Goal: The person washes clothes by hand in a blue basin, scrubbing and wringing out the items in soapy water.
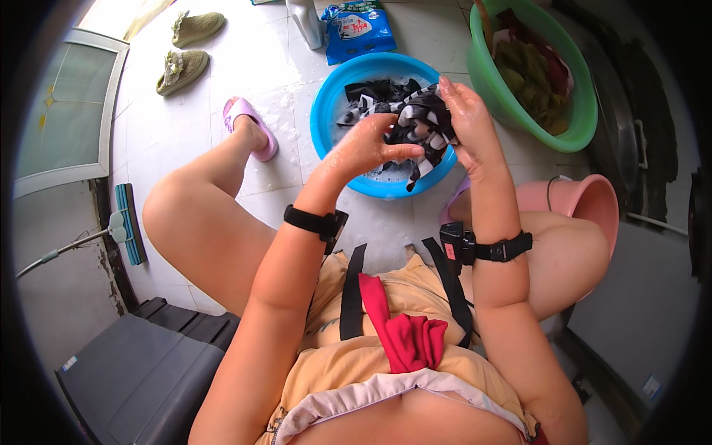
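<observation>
A round blue plastic basin (pixel 324 114) stands on the tiled floor before me, with sudsy water inside. My right hand (pixel 470 119) grips a wet black-and-white patterned cloth (pixel 425 114) at the basin's right side, thumb on top. Part of that cloth hangs down over the basin's near rim, and more dark fabric (pixel 381 92) lies in the suds. My left hand (pixel 375 144) is at the cloth's left side, thumb and fingers apart around a gap; whether its fingertips pinch the cloth is hidden. Both hands are wet.
Beyond the basin are a blue detergent bag (pixel 361 33) and a white bottle (pixel 305 22). A green tub (pixel 584 119) of clothes stands at right, above a pink bucket (pixel 601 206) lying tipped. Green slippers (pixel 183 69) and a sponge mop (pixel 129 222) are at left. Suds wet the floor.
</observation>
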`<control>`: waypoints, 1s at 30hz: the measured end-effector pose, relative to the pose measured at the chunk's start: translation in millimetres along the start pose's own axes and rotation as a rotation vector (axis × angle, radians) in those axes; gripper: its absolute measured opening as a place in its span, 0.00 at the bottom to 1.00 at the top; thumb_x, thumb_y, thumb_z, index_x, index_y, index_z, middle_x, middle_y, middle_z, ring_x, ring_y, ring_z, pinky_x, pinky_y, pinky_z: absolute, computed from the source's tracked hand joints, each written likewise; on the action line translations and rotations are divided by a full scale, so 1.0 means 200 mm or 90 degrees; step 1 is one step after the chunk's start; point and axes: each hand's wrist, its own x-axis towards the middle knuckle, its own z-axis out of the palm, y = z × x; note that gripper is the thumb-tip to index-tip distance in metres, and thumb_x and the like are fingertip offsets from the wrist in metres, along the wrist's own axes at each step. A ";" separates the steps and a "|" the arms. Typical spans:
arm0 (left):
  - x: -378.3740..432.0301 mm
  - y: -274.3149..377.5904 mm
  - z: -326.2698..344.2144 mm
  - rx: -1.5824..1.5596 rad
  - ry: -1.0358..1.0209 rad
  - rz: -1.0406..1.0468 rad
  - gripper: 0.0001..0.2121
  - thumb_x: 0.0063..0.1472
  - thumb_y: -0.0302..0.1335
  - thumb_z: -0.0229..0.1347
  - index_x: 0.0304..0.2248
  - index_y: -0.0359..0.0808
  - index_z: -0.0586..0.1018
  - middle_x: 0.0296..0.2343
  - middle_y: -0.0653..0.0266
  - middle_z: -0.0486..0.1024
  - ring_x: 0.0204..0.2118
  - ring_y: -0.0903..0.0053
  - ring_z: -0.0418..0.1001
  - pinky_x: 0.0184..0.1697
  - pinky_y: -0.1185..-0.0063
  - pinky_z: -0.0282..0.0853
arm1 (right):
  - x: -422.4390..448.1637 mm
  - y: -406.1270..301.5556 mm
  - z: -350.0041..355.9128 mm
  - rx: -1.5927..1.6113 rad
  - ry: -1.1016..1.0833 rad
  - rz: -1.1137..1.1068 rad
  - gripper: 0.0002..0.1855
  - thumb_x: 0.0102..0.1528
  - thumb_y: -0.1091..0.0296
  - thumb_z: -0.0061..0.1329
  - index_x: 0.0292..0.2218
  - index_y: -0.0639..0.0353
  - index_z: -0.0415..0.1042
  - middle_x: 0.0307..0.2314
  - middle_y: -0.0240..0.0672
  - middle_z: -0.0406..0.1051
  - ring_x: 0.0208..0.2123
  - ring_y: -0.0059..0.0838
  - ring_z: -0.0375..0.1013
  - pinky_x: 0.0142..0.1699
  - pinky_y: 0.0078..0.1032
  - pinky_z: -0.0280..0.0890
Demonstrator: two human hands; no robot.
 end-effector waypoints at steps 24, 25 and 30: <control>-0.04 -0.06 0.02 -0.575 0.213 -0.122 0.08 0.55 0.32 0.49 0.28 0.35 0.73 0.25 0.67 0.72 0.29 0.81 0.70 0.32 0.83 0.66 | 0.02 0.12 0.03 -0.263 -0.151 -0.006 0.14 0.52 0.59 0.44 0.24 0.61 0.67 0.19 0.27 0.67 0.22 0.15 0.66 0.32 0.14 0.62; -0.03 -0.05 0.02 -0.576 0.211 -0.122 0.08 0.55 0.32 0.49 0.28 0.35 0.73 0.25 0.67 0.72 0.29 0.81 0.70 0.32 0.83 0.66 | 0.03 0.13 0.01 -0.263 -0.149 -0.006 0.14 0.52 0.59 0.44 0.24 0.61 0.67 0.19 0.27 0.67 0.22 0.15 0.66 0.32 0.14 0.62; -0.03 -0.06 -0.02 -0.725 0.256 -0.114 0.08 0.55 0.30 0.47 0.29 0.34 0.71 0.26 0.64 0.72 0.29 0.79 0.70 0.33 0.81 0.67 | 0.07 0.15 -0.07 -0.181 -0.107 -0.016 0.11 0.54 0.63 0.40 0.26 0.62 0.66 0.21 0.26 0.66 0.25 0.14 0.64 0.35 0.14 0.60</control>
